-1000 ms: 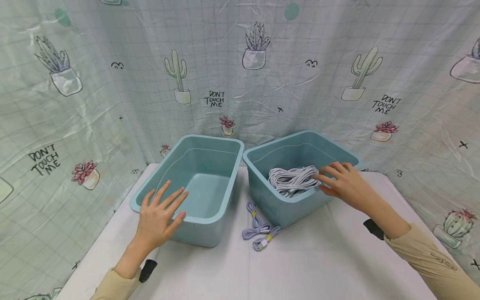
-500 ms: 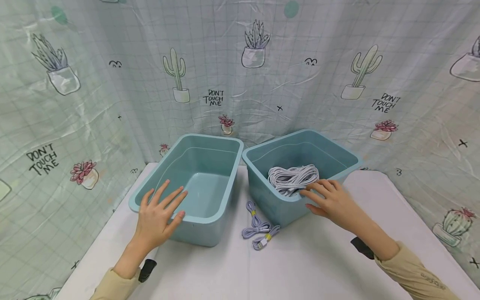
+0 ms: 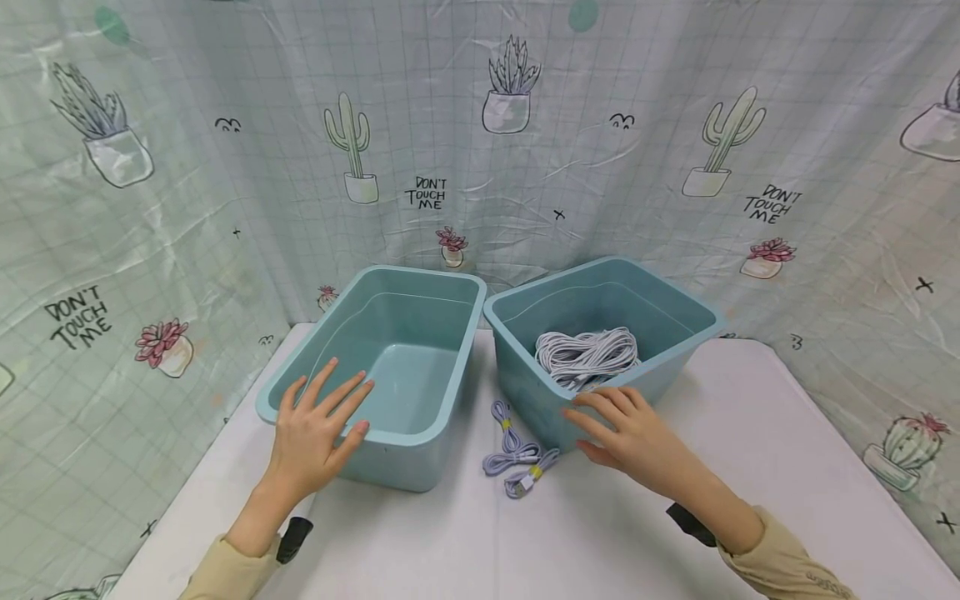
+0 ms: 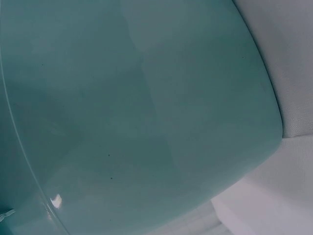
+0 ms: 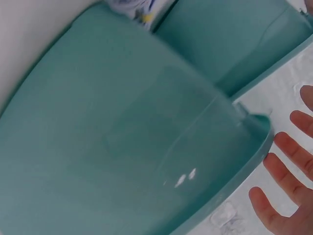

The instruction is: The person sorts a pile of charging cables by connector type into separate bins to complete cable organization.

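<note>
right hand [image 3: 630,433] beside cable bundle [image 3: 517,457]

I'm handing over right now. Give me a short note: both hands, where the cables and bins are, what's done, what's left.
Left hand: open, fingers flat on the left bin's near rim.
Right hand: open, holds nothing, at the right bin's near rim.
Cables: a pale bundle lies in the right bin; one tied cable lies on the white table between the bins.
Done: left bin holds no cables.
Left, likely: the loose cable and the bundle.
</note>
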`<state>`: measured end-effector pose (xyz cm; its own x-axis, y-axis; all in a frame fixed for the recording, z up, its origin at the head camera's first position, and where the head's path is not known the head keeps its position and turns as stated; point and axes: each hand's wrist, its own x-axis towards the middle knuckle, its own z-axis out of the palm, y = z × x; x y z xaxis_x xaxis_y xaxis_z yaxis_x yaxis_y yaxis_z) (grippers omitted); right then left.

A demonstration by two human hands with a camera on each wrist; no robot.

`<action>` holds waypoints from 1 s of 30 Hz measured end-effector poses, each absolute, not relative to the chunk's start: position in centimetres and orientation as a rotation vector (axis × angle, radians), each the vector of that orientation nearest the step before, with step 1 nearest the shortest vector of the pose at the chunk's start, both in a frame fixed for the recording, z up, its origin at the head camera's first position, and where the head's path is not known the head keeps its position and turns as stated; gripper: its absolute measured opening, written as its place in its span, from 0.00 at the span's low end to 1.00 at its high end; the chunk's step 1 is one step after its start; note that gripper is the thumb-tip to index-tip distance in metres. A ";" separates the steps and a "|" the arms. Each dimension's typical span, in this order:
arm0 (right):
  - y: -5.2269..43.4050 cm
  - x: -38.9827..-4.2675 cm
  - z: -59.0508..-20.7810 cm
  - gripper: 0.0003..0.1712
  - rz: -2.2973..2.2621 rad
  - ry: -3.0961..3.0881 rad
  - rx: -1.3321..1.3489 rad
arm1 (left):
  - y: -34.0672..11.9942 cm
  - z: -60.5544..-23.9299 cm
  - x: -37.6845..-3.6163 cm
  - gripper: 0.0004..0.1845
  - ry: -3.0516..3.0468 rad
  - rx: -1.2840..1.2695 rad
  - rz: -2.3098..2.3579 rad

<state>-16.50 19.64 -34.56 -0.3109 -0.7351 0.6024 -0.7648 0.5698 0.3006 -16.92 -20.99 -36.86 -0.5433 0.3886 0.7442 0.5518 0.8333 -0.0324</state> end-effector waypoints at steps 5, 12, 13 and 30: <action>18.2 -15.9 -35.2 0.19 0.043 -2.081 1.231 | -21.0 -36.9 -16.9 0.31 -2.212 -0.683 -0.255; 16.6 -15.4 -36.9 0.18 -0.017 -2.135 1.296 | -21.0 -36.9 -17.0 0.32 -2.212 -0.683 -0.260; 16.4 -15.5 -37.3 0.18 -0.024 -2.133 1.304 | -21.0 -36.9 -17.0 0.32 -2.212 -0.682 -0.259; 15.3 -16.7 -42.6 0.26 -0.098 -2.209 1.423 | -21.0 -36.8 -16.7 0.31 -2.217 -0.681 -0.250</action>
<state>-16.74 15.34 -42.57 -0.3231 -0.8693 0.3741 -0.8329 0.4489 0.3237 -16.74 -21.00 -36.82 -0.5459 0.3916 0.7407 0.5468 0.8364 -0.0392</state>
